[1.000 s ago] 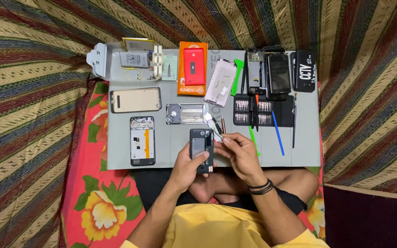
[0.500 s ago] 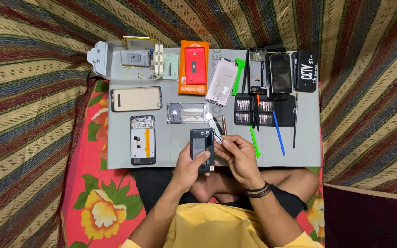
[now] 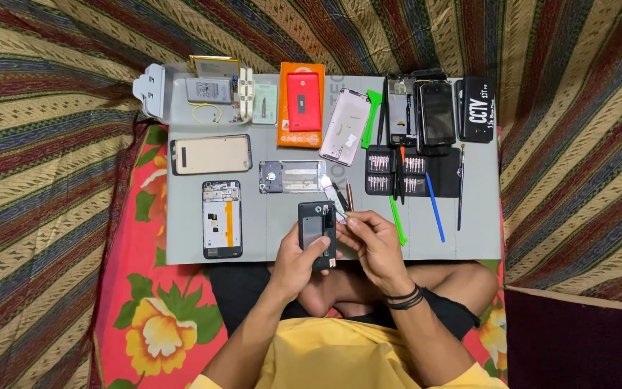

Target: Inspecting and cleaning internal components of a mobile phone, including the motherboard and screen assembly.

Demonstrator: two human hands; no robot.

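Note:
My left hand (image 3: 298,261) grips a small dark opened phone body (image 3: 316,229) at the near edge of a grey work mat (image 3: 282,216). The thumb lies across the phone's lower part. My right hand (image 3: 373,241) sits just right of the phone, fingertips pinched on a thin tool whose tip touches the phone's upper right corner. Another opened phone (image 3: 222,218) with an orange strip lies to the left. A metal inner frame (image 3: 291,176) lies just beyond my hands.
Farther back lie a beige phone back (image 3: 211,154), an orange box with a red phone (image 3: 302,104), a pinkish back cover (image 3: 345,126), dark phones (image 3: 437,113) and a black screwdriver-bit case (image 3: 412,171). Green and blue pry tools (image 3: 435,208) lie at right. Striped fabric surrounds the mat.
My right hand has shifted slightly at the phone's upper right corner; the phone stays in my left hand.

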